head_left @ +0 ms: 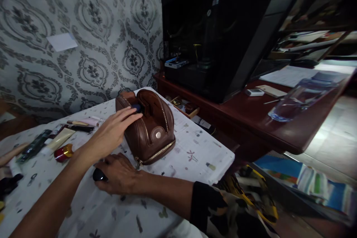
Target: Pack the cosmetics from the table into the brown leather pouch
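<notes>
A brown leather toiletry bag [147, 145] stands on the patterned white cloth, its zipped top gaping and a dark blue item [136, 108] partly visible inside. My left hand [117, 126] reaches over the bag's near-left rim, fingers stretched out at the opening. Below it, my right hand [119, 174] is closed around a glossy black rounded object [99, 174]; only its end shows, so its kind is unclear. To the left lie a red and gold container [63, 153], a cream-coloured tube [61, 139] and a dark green bottle [36, 144].
Several more cosmetics and brushes [80, 128] lie along the table's left side. A dark red desk [251, 119] on the right bears a black computer case [212, 44] and a clear water bottle [302, 96]. A small open drawer [184, 108] sits behind the bag.
</notes>
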Demonstrator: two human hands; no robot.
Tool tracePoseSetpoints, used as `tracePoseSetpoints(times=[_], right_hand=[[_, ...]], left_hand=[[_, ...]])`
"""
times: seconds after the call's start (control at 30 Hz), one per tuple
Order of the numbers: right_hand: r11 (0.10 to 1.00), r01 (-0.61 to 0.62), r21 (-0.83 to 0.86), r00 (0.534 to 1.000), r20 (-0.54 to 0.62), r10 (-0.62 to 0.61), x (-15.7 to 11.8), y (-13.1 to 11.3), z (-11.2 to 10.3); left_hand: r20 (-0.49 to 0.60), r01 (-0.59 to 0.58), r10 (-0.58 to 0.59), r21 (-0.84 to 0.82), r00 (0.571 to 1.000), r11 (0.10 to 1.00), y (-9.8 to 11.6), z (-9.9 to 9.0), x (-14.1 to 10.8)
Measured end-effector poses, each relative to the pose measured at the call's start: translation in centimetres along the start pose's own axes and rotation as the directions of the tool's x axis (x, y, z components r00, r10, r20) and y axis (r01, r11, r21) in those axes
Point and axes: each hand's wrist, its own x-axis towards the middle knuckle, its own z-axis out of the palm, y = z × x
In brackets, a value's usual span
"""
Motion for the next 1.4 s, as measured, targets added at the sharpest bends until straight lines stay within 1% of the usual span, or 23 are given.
tracePoseSetpoints(times=[0.03,0.1,0.3,0.37,0.43,0.5,0.6,0.73,0.8,0.87,0.97,1.13,1.2,1.33,1.4], right_hand=[[1.000,-0.001,0.000,1.000,0.007,0.001,0.0,0.0,-0.1],[1.000,0.002,0.003,1.000,0.022,-0.002,0.0,0.0,-0.5],[1.000,-0.010,-0.029,0.998,0.055,0.011,0.1,-0.3,-1.3],[1.000,-0.010,-0.030,0.998,0.059,0.011,0.2,-0.3,-1.2],[1.000,-0.003,-0.023,0.999,0.039,0.003,0.1,-0.2,-1.1],[1.000,0.003,-0.020,1.000,0.011,-0.003,0.0,-0.1,-1.1],[0.999,0.019,-0.028,1.000,-0.012,-0.019,-0.2,-0.1,-1.2],[0.999,0.036,-0.039,0.999,0.004,-0.036,-0.4,-0.1,-1.7],[0.999,0.043,-0.030,0.999,0.021,-0.043,-0.5,-0.2,-1.8],[0.999,0.047,-0.016,0.998,0.036,-0.046,-0.5,-0.2,-1.8],[0.998,0.061,-0.010,0.998,0.035,-0.061,-0.7,-0.2,-2.1],[0.997,0.058,-0.049,0.997,0.061,-0.055,-1.0,-0.3,-3.2],[0.995,0.074,-0.063,0.996,0.063,-0.070,-1.0,-0.3,-3.3],[0.996,0.081,-0.049,0.995,0.055,-0.078,-0.8,-0.1,-2.7],[0.997,0.068,-0.036,0.996,0.066,-0.066,-0.8,-0.2,-2.8]], left_hand=[[0.018,-0.008,0.008,0.006,1.000,1.000,-0.1,0.2,0.0],[0.013,0.000,0.000,0.008,1.000,1.000,-0.3,0.6,-0.2],[-0.122,0.080,-0.072,0.067,0.990,0.994,0.2,0.9,-1.2],[-0.158,0.085,-0.071,0.083,0.985,0.993,0.3,1.0,-1.3],[-0.171,0.077,-0.063,0.075,0.983,0.994,0.2,1.1,-1.3],[-0.146,0.067,-0.060,0.044,0.988,0.997,-0.1,1.1,-1.3],[-0.068,0.079,-0.081,-0.026,0.994,0.997,-0.6,0.8,-1.2],[0.030,0.166,-0.163,-0.141,0.986,0.976,-1.1,0.0,-1.2],[0.062,0.195,-0.187,-0.173,0.980,0.965,-1.1,-0.2,-1.2],[0.071,0.218,-0.209,-0.180,0.975,0.959,-1.0,-0.1,-1.3],[0.065,0.256,-0.248,-0.173,0.967,0.951,-1.1,0.6,-1.3],[0.052,0.242,-0.237,-0.189,0.970,0.952,-1.5,2.3,-0.9],[0.030,0.245,-0.244,-0.199,0.969,0.949,-1.6,2.8,-0.9],[0.017,0.251,-0.252,-0.195,0.967,0.948,-1.3,3.1,-1.2],[0.021,0.250,-0.251,-0.196,0.968,0.948,-1.1,3.0,-1.3]])
